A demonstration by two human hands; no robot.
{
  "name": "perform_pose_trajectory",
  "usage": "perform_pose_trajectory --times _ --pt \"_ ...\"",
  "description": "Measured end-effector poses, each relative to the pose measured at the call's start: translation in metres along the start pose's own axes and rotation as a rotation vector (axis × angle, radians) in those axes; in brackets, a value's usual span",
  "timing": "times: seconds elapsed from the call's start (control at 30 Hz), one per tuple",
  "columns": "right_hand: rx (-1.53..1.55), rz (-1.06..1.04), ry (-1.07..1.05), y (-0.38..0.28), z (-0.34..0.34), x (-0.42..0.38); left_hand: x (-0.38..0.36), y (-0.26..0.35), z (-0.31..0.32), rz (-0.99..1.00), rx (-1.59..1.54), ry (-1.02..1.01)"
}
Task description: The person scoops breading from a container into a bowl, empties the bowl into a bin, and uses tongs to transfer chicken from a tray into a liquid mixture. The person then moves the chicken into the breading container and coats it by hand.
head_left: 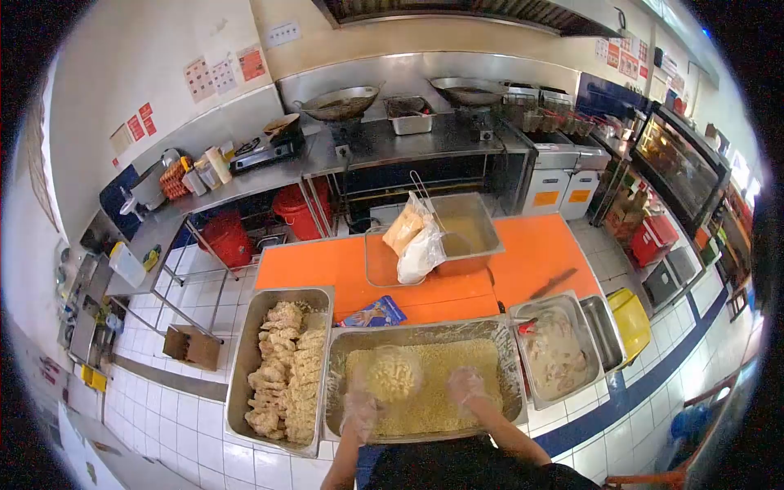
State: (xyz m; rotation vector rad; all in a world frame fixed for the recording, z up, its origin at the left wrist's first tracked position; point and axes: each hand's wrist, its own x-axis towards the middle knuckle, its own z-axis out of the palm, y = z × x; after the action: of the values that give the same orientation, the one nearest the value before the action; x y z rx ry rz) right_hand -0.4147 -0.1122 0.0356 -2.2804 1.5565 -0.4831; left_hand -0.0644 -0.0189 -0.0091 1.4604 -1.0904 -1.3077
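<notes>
A deep steel pan (425,331) of pale yellow breading crumbs (441,363) lies in front of me. My left hand (359,412), in a clear plastic glove, grips the near left edge of a round, see-through bowl (394,374) over the crumbs. Lumpy breading shows within its outline; whether it is a bowl or a sieve is hard to make out. My right hand (468,385), also gloved, rests on the crumbs at the right with its fingers loosely apart, slightly blurred. Breaded chicken pieces (282,371) fill a steel pan on the left.
Raw pieces in milky liquid fill a steel pan (559,347) at right, beside a knife (553,282). A blue packet (373,314), a bag (418,241) and a liquid-filled pan (469,233) are on the orange table (310,265). Woks (339,104) and fryers (551,163) stand behind.
</notes>
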Motion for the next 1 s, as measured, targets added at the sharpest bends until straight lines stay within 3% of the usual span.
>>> perform_pose_trajectory --times 0.03,0.07,0.1,0.13,0.2,0.23,0.3,0.33,0.4,0.5,0.53,0.6,0.63,0.7,0.73,0.77,0.8,0.83,0.87,0.9,0.93,0.97,1.0 --pt "-0.07 -0.07 0.077 0.004 0.021 0.016 0.0 -0.005 -0.004 -0.003 0.01 -0.011" --pt "-0.143 -0.14 0.154 0.002 0.037 0.028 0.001 -0.007 -0.006 0.227 0.159 0.123" --pt "-0.285 -0.183 -0.049 -0.019 0.027 0.041 0.003 -0.009 -0.006 0.461 0.3 0.261" --pt "-0.429 -0.23 -0.259 -0.043 0.013 0.052 -0.017 0.055 0.01 0.319 -0.015 0.232" --pt "-1.348 -0.211 0.282 0.027 0.248 0.053 -0.063 0.214 0.047 0.073 -0.747 0.315" --pt "-0.938 -0.309 0.154 -0.004 0.194 0.05 -0.054 0.191 0.044 0.075 -0.751 0.321" --pt "0.025 -0.359 -0.177 -0.083 0.058 0.043 -0.035 0.126 0.027 0.335 -0.356 0.544" --pt "0.033 -0.365 -0.192 -0.091 0.062 0.043 -0.046 0.121 0.015 0.324 -0.353 0.558" --pt "0.01 -0.308 -0.747 -0.087 0.069 0.051 -0.057 0.116 0.003 -0.013 -0.695 0.301" --pt "0.059 -0.415 -0.938 -0.06 0.111 0.049 -0.036 0.131 0.008 -0.067 -0.808 0.374" --pt "0.053 -0.422 -0.933 -0.066 0.09 0.052 -0.048 0.153 0.02 0.078 -0.383 0.367" --pt "-0.1 -0.549 -0.935 -0.09 0.022 0.033 -0.059 0.149 0.024 0.032 -0.418 0.341" --pt "-0.102 -0.551 -0.932 -0.079 0.03 0.021 -0.059 0.15 0.025 -0.005 -0.453 0.306" --pt "0.173 -0.639 -0.509 -0.046 0.055 0.012 -0.051 0.175 0.043 -0.033 -0.594 0.322" --pt "0.16 -0.661 -0.487 -0.057 0.031 0.039 -0.04 0.187 0.042 -0.07 -0.725 0.341" --pt "0.119 -0.413 -0.668 -0.093 -0.025 0.05 -0.036 0.189 0.035 -0.059 -0.723 0.351" --pt "0.079 -0.146 -0.861 -0.114 -0.053 0.042 -0.045 0.181 0.034 -0.007 -0.273 0.357" --pt "0.077 -0.142 -0.885 -0.11 -0.041 0.037 -0.053 0.168 0.038 0.035 0.171 0.339" --pt "-0.058 -0.259 -0.565 -0.101 -0.023 0.041 -0.026 0.095 0.036 0.168 -0.775 0.231" --pt "-0.186 -0.369 -0.242 -0.096 -0.008 0.039 -0.007 0.046 0.031 0.362 -0.419 0.236" --pt "-0.018 -0.227 -0.346 -0.099 -0.002 0.045 0.01 0.0 0.026 0.554 0.006 0.331" --pt "0.15 -0.08 -0.45 -0.103 0.01 0.046 0.013 0.019 0.028 0.724 0.333 0.479" --pt "0.138 -0.081 -0.463 -0.105 0.025 0.045 0.001 0.034 0.032 0.453 0.088 0.34"
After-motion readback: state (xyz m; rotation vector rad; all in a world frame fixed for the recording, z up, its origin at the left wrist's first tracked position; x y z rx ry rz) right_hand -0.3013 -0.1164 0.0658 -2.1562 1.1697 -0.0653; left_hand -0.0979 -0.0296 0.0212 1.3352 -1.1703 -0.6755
